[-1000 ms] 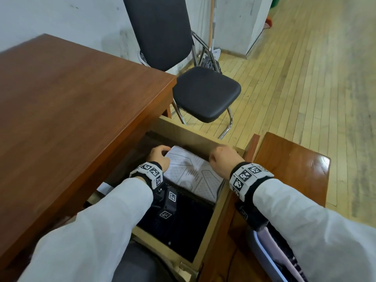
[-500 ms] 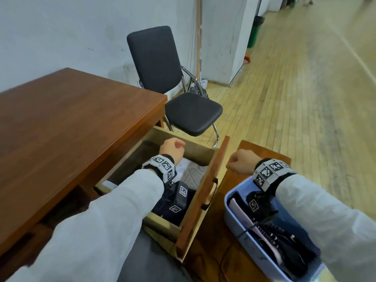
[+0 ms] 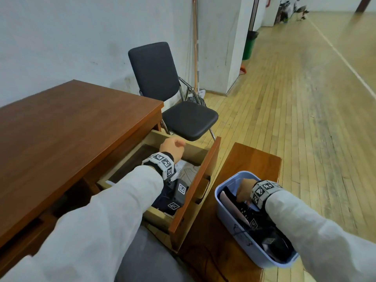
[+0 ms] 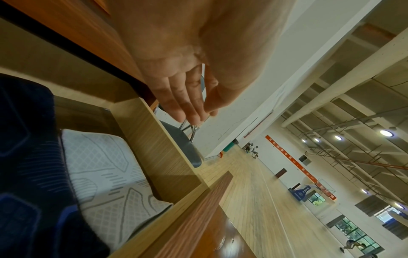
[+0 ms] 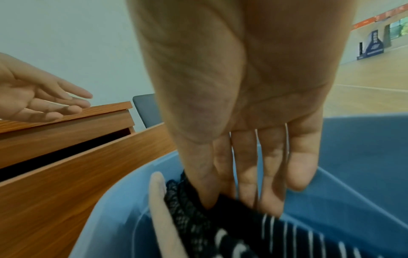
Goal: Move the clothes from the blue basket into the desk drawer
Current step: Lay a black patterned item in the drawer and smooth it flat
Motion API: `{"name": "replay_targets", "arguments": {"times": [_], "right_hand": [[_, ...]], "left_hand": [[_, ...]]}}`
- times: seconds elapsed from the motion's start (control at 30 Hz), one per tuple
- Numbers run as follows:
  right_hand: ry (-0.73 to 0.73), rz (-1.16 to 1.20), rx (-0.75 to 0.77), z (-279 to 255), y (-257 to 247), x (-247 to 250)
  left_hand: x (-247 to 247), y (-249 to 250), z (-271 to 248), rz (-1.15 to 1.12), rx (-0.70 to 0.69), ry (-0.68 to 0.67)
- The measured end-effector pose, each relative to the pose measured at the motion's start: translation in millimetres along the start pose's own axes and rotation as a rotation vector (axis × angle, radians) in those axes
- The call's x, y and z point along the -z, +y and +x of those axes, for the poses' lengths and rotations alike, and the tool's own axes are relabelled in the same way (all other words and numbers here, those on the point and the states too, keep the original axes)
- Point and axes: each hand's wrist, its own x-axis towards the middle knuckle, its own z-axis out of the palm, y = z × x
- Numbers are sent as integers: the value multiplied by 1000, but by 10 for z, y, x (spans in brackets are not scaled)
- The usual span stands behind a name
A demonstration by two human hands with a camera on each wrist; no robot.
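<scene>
The blue basket (image 3: 221,206) sits on a low wooden bench at the right and holds dark clothes. My right hand (image 3: 242,197) reaches down into it. In the right wrist view its straight fingers (image 5: 247,174) and thumb touch a black lace garment (image 5: 187,206), which lies beside a pale pink piece (image 5: 161,209) and a striped one (image 5: 287,235). The desk drawer (image 3: 195,190) is pulled out. In it lie a white patterned garment (image 4: 103,167) and a dark navy one (image 4: 28,157). My left hand (image 3: 173,146) hovers over the drawer's far end, fingers (image 4: 189,104) straight, holding nothing.
The brown desk top (image 3: 71,129) spreads to the left. A black chair (image 3: 189,119) stands just beyond the drawer. The bench (image 3: 254,159) carries the basket, with wooden floor to the right. A green bin (image 3: 249,45) stands far back by a pillar.
My right hand left the drawer, swung right and went down into the basket. My left hand rose off the white garment to above the drawer. The view pulled back.
</scene>
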Motion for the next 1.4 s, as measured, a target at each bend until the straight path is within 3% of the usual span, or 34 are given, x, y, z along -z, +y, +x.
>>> {"name": "replay_targets", "arguments": {"times": [0.23,0.4,0.5,0.6,0.73,0.93,1.07,1.2,1.4], "right_hand": [[-25,15,62,-130,7,39],[9,135,6,-275,103,192],[134,359,-5,-241,225,267],[408,642,-7,-261,292,363],[619,846,151,-377,221,565],[605,885,410,-483,-150,849],[603,838,444,-411,-316,897],[478,870,404,-267,-330,832],[406,819,343,-68,-241,686]], "left_hand": [[-7,-23,-6,7,-7,-19],[-107,17,-29,-13,-33,-104],[-170,63,-52,-24,-48,-128],[-223,104,-61,-71,-38,-161],[-248,195,-85,-185,-16,-288],[-191,262,-82,-267,-73,-440],[-67,248,-18,-337,-143,-343],[170,260,110,-302,-206,-210],[608,64,455,-195,-68,134]]}}
